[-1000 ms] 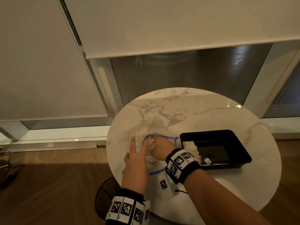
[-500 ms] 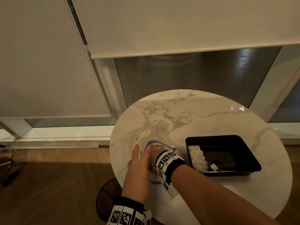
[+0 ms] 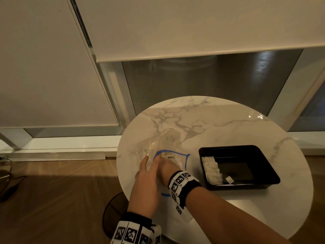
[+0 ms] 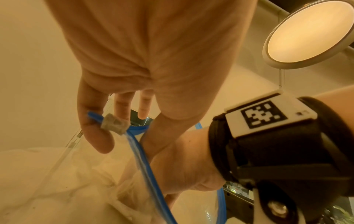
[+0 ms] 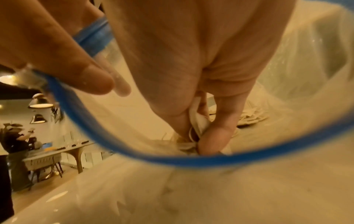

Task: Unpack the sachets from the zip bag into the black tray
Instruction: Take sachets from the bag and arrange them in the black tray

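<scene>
Right hand (image 3: 168,169) has gone deeper into the clear plastic zip bag with blue rim (image 3: 163,141) since a second ago, grip pinching a white paper sachet (image 5: 198,121) inside. Left hand (image 3: 146,182) grip pinches the rim by the slider. Bag lies on round marble worktop (image 3: 219,120), near the black rectangular plastic tray (image 3: 263,184) holding white sachets (image 3: 211,169).

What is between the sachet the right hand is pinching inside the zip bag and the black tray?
Only the zip bag itself: the right hand pinches the sachet inside, so it must exit through the blue rim. Beyond it, bare marble table leads to the black tray.
</scene>
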The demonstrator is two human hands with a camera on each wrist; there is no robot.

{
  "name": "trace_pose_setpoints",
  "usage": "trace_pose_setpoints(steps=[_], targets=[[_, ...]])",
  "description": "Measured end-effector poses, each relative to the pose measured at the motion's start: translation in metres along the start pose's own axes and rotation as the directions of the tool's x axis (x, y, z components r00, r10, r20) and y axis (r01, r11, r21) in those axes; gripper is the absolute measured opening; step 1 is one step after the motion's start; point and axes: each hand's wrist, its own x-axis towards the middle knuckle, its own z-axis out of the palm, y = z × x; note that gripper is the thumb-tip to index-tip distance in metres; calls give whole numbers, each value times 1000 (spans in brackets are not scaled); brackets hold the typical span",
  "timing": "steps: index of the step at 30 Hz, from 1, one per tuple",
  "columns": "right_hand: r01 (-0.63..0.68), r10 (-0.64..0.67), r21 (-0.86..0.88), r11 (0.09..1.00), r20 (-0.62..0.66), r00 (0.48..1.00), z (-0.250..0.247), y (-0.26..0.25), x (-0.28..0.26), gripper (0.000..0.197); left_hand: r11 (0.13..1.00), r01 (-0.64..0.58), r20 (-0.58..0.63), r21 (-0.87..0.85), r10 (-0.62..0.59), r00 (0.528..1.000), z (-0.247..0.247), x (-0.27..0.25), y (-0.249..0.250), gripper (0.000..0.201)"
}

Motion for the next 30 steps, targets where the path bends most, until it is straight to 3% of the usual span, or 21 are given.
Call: trace_pose_setpoints(steps=[4, 7, 12, 15, 18, 20, 23, 25, 27, 28, 30], targets=[[15, 2, 123, 992, -142, 990, 9, 5, -8, 23, 998, -22, 5, -55, 22, 1000, 1, 0, -2, 85], [36, 51, 314, 949, -265, 963, 13, 11, -19, 19, 997, -16, 28, -71, 18, 999, 0, 2, 0, 86], [64, 189, 597, 800, -352, 917, 9, 24, -60, 17, 979, -1, 93, -205, 21, 995, 0, 4, 1, 100], [100, 270, 726, 680, -375, 887, 14, 31, -80, 15, 981, -13, 62, -192, 25, 998, 6, 6, -8, 96], [184, 334, 861, 475, -370, 867, 20, 44, -99, 18, 996, 16, 37, -86, -13, 999, 12, 7, -12, 88], [217, 368, 923, 319, -331, 869, 22, 53, -112, 17, 989, 79, 65, 123, -88, 994, 11, 5, -9, 84], [256, 383, 967, 8, -240, 892, 29, 62, -127, 17, 943, 73, -25, 323, -69, 997, 5, 2, 2, 72], [267, 351, 937, -223, -178, 919, 36, 66, -135, 22, 980, -17, -200, 196, 57, 978, 1, 2, 14, 53], [253, 304, 881, -400, -133, 943, 40, 69, -140, 26, 991, -97, -321, -97, 61, 945, 3, 4, 27, 32], [247, 284, 854, -457, -123, 951, 42, 69, -140, 27, 958, -72, -288, -277, -11, 958, 4, 5, 34, 25], [247, 261, 817, -522, -122, 957, 44, 70, -140, 27, 776, 124, -17, -619, -171, 985, 7, 3, 50, 16]])
